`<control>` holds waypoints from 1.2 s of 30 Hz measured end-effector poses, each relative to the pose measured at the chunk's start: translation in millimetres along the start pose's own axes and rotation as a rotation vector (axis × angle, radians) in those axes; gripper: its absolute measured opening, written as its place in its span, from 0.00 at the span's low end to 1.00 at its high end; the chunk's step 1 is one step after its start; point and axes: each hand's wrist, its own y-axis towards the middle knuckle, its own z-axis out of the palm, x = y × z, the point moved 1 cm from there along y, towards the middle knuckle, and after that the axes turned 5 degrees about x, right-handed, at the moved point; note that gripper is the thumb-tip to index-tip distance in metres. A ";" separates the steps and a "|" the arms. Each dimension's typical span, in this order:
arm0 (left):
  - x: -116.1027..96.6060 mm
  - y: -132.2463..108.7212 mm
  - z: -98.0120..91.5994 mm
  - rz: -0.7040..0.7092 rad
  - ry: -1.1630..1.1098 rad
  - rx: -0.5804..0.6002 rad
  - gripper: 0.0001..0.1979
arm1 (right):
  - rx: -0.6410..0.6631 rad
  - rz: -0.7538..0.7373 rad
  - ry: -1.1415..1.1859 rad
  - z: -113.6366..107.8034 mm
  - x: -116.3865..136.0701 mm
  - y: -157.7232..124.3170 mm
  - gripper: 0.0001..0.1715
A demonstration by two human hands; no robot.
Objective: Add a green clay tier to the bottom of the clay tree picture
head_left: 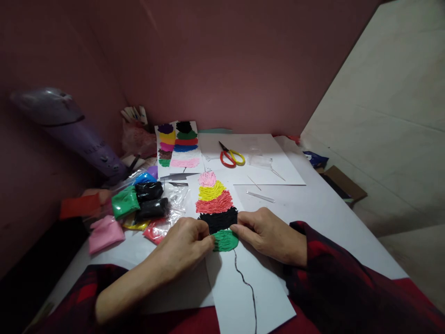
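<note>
On a white paper strip (255, 297) in front of me lies a picture of textured modelling clay in stacked bands: pink, yellow, coral, black clay (217, 220) and green clay (225, 241). A wavy dark line runs down the paper below the green. My left hand (189, 243) has thumb and forefinger pinched at the left end of the green clay. At the right end, my right hand (266, 232) pinches the clay's edge near the black band, its other fingers curled under. The fingertips partly cover both edges.
Bagged clay packets, green (124, 202), black (149, 209) and pink (106, 235), are heaped at left. Behind lie scissors (231, 155), a clear stick (260, 196) and finished striped clay cards (178, 144). A purple inflated bottle shape (79, 134) leans by the wall.
</note>
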 end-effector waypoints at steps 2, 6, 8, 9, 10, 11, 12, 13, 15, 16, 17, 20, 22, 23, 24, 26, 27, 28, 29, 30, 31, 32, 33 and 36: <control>-1.1 -0.5 0.5 -0.012 0.028 -0.001 0.13 | -0.004 -0.002 -0.003 0.4 -0.1 0.4 0.18; -0.5 -1.0 1.4 -0.033 0.075 -0.022 0.13 | -0.005 -0.007 -0.003 0.1 0.3 1.1 0.18; 0.7 -1.1 2.0 -0.036 0.090 -0.028 0.13 | -0.001 -0.007 -0.001 -0.3 0.6 0.9 0.18; 1.5 -1.1 2.3 -0.035 0.094 -0.028 0.13 | 0.001 -0.006 -0.002 -0.6 0.7 0.6 0.18; 2.4 -1.0 2.4 -0.033 0.098 -0.030 0.13 | 0.003 -0.004 -0.005 -0.8 0.8 0.2 0.18; 3.4 -0.9 2.3 -0.033 0.100 -0.033 0.13 | 0.003 0.000 -0.009 -1.0 0.9 -0.2 0.18; 4.6 -0.7 2.1 -0.036 0.102 -0.036 0.13 | 0.005 0.003 -0.011 -1.1 1.0 -0.6 0.18; 5.9 -0.4 1.7 -0.041 0.106 -0.039 0.12 | 0.005 0.005 -0.012 -1.2 1.2 -0.9 0.18; 8.5 0.4 0.4 -0.055 0.123 -0.045 0.12 | 0.008 0.006 -0.010 -1.3 1.6 -1.2 0.18; 9.6 0.8 -0.5 -0.063 0.135 -0.050 0.12 | 0.010 0.006 -0.009 -1.3 1.7 -1.2 0.18; 10.4 1.1 -1.6 -0.070 0.147 -0.052 0.12 | 0.012 0.007 -0.008 -1.3 1.8 -1.1 0.18; 10.8 0.8 -5.0 -0.081 0.181 -0.073 0.12 | 0.017 0.011 -0.004 -1.6 1.8 -0.6 0.17; 9.3 -0.2 -7.1 -0.082 0.201 -0.084 0.13 | 0.019 0.013 -0.006 -2.0 1.6 -0.3 0.17; 8.3 -1.0 -8.1 -0.087 0.210 -0.089 0.12 | 0.022 0.013 -0.007 -2.1 1.6 -0.3 0.17; 7.3 -1.7 -9.0 -0.095 0.216 -0.089 0.12 | 0.025 0.012 -0.006 -2.3 1.5 -0.2 0.17; 5.0 -3.5 -10.4 -0.108 0.224 -0.086 0.12 | 0.031 0.009 0.000 -2.3 1.4 -0.3 0.16; 3.9 -4.4 -11.2 -0.109 0.231 -0.090 0.11 | 0.033 0.006 0.004 -2.2 1.5 -0.3 0.16; 2.8 -5.4 -11.9 -0.110 0.241 -0.094 0.11 | 0.032 0.004 0.007 -2.1 1.7 -0.4 0.16; 1.9 -6.3 -12.7 -0.107 0.252 -0.099 0.11 | 0.031 0.004 0.007 -2.0 1.9 -0.5 0.16; 1.2 -7.1 -13.5 -0.106 0.262 -0.103 0.11 | 0.028 0.004 0.007 -2.0 2.2 -0.7 0.17; 0.8 -7.7 -14.5 -0.106 0.265 -0.105 0.11 | 0.027 0.003 0.007 -2.0 2.5 -0.8 0.17; 0.7 -8.2 -15.6 -0.104 0.258 -0.105 0.11 | 0.025 0.002 0.009 -2.2 2.7 -0.9 0.17; 0.8 -8.5 -16.8 -0.101 0.238 -0.106 0.11 | 0.025 0.000 0.012 -2.3 2.9 -0.9 0.17; 1.5 -9.4 -21.5 -0.058 0.134 -0.152 0.12 | 0.025 -0.002 0.022 -3.1 3.3 -0.6 0.17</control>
